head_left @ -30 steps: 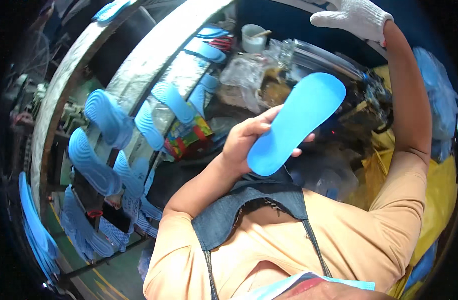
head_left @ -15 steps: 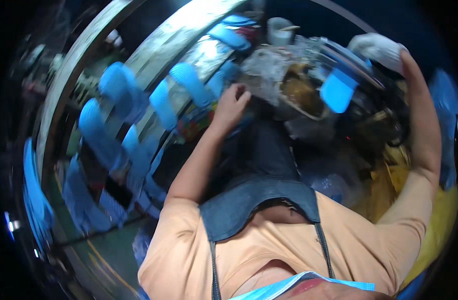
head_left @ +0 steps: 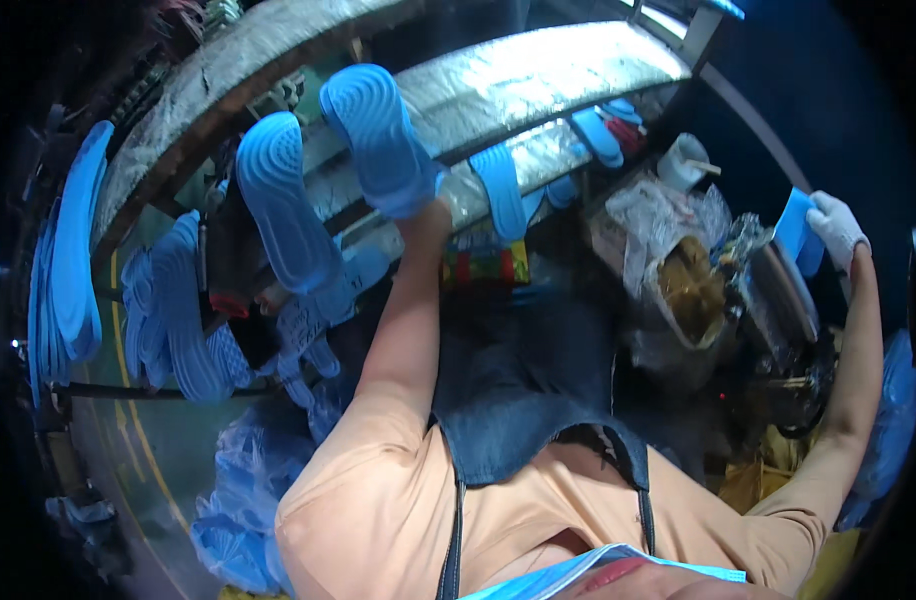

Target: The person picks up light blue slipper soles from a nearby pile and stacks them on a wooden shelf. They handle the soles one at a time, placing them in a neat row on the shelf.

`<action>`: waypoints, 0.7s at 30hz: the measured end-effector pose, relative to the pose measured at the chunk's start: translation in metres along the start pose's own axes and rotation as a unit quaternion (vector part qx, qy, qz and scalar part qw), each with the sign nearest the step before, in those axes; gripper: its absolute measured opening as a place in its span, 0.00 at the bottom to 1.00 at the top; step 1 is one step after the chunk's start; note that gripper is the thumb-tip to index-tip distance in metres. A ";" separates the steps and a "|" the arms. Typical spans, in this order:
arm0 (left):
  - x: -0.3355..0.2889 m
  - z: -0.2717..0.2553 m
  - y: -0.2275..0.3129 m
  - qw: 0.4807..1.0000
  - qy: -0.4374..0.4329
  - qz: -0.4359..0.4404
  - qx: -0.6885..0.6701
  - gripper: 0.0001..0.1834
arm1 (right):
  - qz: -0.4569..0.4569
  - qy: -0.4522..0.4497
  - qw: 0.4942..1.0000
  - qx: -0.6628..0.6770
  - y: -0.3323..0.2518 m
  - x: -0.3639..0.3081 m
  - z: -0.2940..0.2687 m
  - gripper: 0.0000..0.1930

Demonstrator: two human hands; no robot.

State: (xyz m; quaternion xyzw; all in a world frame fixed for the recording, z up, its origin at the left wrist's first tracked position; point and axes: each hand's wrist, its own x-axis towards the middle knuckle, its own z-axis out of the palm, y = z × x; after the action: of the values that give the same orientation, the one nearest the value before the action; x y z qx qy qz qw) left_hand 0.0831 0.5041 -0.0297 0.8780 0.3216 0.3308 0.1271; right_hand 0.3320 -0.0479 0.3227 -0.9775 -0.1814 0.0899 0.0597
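My left hand (head_left: pixel 425 216) reaches up to the heel end of a light-blue, ridged shoe sole (head_left: pixel 378 135). That sole covers its fingers, so the grip cannot be seen. Another ridged blue sole (head_left: pixel 283 200) stands just left of it. Far to the right, my right hand (head_left: pixel 838 228) wears a white knitted glove. Its fingers are closed at the edge of a flat blue piece (head_left: pixel 796 228), beside a curved grey machine part (head_left: pixel 783 285).
A rack on the left carries several more blue soles (head_left: pixel 183 310). Long plastic-covered benches (head_left: pixel 548 65) cross the back. Clear plastic bags, a container of brown material (head_left: pixel 690 285) and a white cup (head_left: pixel 683 160) stand right of centre. A blue plastic bag (head_left: pixel 243 510) lies lower left.
My view has turned left. My left hand has reached from bare space beside the soles to the heel of one sole. My right arm has swung outward and lower in the picture.
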 end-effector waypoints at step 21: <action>0.014 0.009 0.011 0.981 -0.155 -0.069 -0.090 0.35 | -0.470 0.263 0.695 -0.476 -0.485 0.145 -0.067 0.06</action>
State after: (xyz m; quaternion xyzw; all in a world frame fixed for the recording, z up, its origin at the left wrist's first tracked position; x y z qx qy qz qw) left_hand 0.1018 0.5047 -0.0246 0.8796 0.3264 0.2087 0.2761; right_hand 0.3114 0.4493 0.4379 -0.6464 -0.6125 -0.3087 -0.3341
